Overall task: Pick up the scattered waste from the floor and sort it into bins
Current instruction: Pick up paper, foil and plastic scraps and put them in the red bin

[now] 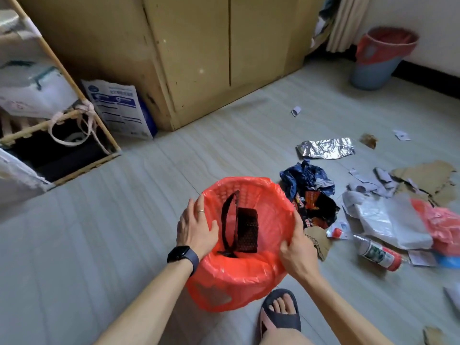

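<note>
early | bin (249,277) held two dark items | most waste (388,220) lay on floor (124,245) | left grip (196,225) lay flat on rim | right grip (296,247) clutched bin rim

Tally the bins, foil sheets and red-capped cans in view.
Bins: 2 (red-lined bin, blue bin)
Foil sheet: 1
Red-capped can: 1
Total: 4
</note>
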`<state>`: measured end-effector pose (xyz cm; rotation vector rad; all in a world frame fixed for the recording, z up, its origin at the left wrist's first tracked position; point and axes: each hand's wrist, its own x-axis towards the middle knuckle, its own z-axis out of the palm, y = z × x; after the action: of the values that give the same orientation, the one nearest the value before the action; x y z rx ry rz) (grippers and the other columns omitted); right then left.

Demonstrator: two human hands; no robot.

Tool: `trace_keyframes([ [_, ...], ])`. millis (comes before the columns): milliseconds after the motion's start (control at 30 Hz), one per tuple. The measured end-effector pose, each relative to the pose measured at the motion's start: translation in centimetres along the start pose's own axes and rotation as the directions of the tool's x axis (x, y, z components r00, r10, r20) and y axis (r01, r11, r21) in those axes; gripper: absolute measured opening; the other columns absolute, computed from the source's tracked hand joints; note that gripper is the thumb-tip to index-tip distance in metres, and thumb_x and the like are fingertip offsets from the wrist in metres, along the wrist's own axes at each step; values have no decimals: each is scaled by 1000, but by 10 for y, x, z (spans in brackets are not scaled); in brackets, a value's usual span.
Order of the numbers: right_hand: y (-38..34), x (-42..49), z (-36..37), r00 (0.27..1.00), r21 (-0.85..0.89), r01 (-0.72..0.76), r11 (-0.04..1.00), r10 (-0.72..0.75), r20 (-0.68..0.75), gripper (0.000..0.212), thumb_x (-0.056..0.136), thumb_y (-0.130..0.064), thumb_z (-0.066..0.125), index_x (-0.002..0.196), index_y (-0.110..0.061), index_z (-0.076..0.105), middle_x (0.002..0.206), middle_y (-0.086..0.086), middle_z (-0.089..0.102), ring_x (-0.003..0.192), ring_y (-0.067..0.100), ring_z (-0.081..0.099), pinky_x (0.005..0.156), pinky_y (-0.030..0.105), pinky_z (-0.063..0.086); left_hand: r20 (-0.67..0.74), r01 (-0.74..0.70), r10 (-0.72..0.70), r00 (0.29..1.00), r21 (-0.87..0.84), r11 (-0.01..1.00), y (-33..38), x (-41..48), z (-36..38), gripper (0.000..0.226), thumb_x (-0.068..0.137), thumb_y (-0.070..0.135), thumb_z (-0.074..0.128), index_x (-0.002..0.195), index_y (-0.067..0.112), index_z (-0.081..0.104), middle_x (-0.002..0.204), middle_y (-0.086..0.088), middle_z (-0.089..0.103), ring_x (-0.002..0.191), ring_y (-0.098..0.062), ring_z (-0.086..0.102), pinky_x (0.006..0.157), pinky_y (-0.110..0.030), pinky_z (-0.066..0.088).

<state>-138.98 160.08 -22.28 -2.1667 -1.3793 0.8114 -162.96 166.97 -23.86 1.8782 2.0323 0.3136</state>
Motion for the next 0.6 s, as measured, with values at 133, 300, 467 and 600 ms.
trace_keyframes([
  [133, 13, 1, -12, 998, -16, -45, 999, 44, -55, 90, 82, -9, 44, 156, -37, 2, 85, 10, 67, 68, 29, 62, 68, 42, 54, -76, -415, 450, 890, 274, 867, 31, 2, 5, 84, 85, 55, 51, 157, 32, 14, 166, -6, 2, 153, -26, 2, 122, -52, 5],
  [300, 21, 0, -27, 998, 3, -22, 1000, 22, -62, 88, 82, -11, 44, 155, -41, 5, 84, 3, 64, 69, 27, 61, 69, 47, 55, 365, -479, 401, 840, 154, 864, 86, 13, 45, 80, 88, 64, 47, 155, 40, 12, 166, 0, 2, 152, -25, 4, 121, -53, 12],
  [467, 33, 2, -25, 998, 16, -11, 1000, 12, -65, 89, 82, -15, 46, 155, -44, 4, 105, 5, 66, 80, 29, 60, 72, 41, 50, 589, -596, 340, 733, 316, 738, 75, 29, 122, 81, 83, 71, 31, 155, 42, 5, 166, 3, -3, 152, -33, -2, 117, -61, 11],
  [600, 38, 8, -22, 997, 33, 12, 999, -10, -76, 87, 85, -18, 44, 155, -45, 0, 111, 5, 65, 90, 34, 62, 77, 44, 50, 685, -598, 234, 690, 357, 718, 60, 40, 162, 80, 81, 73, 16, 154, 45, -4, 165, 2, -14, 152, -31, -11, 119, -57, 7],
])
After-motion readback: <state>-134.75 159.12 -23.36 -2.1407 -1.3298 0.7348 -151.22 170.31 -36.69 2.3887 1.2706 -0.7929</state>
